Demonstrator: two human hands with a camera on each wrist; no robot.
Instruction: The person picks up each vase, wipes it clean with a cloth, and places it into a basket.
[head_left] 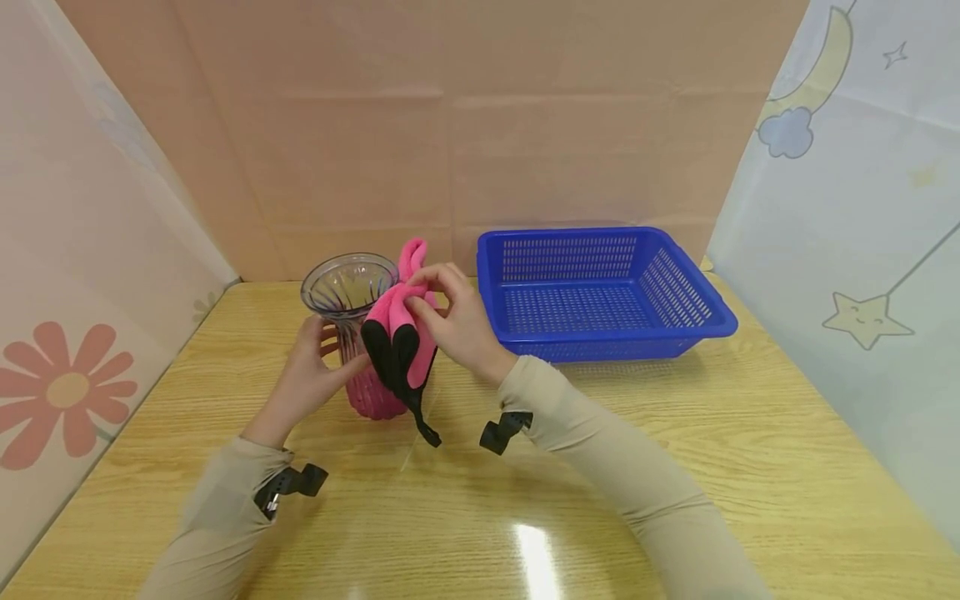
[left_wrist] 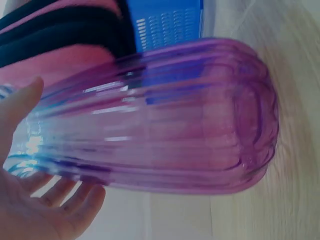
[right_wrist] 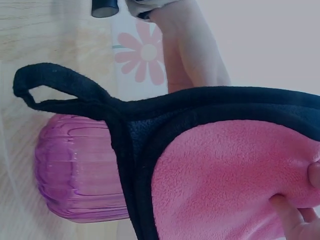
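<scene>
A tall ribbed glass vase [left_wrist: 180,135], clear at its flared rim and pink-purple toward the base, stands left of centre in the head view. My left hand [head_left: 306,382] grips its side, thumb in front and fingers behind. Against the vase's right side hangs a bunched pink cloth [right_wrist: 225,170] with black edging and a black hanging loop [right_wrist: 60,75]. My right hand [head_left: 467,327] pinches the cloth near its upper part, beside the vase's rim. In the right wrist view, the cloth covers much of the vase.
A blue perforated plastic basket [head_left: 592,348] sits to the right, near the back of the wooden table [head_left: 420,517]. A pinkish sheet [head_left: 450,142] hangs behind the table. Printed panels with a flower [head_left: 67,389] and a star [head_left: 867,320] stand at the sides.
</scene>
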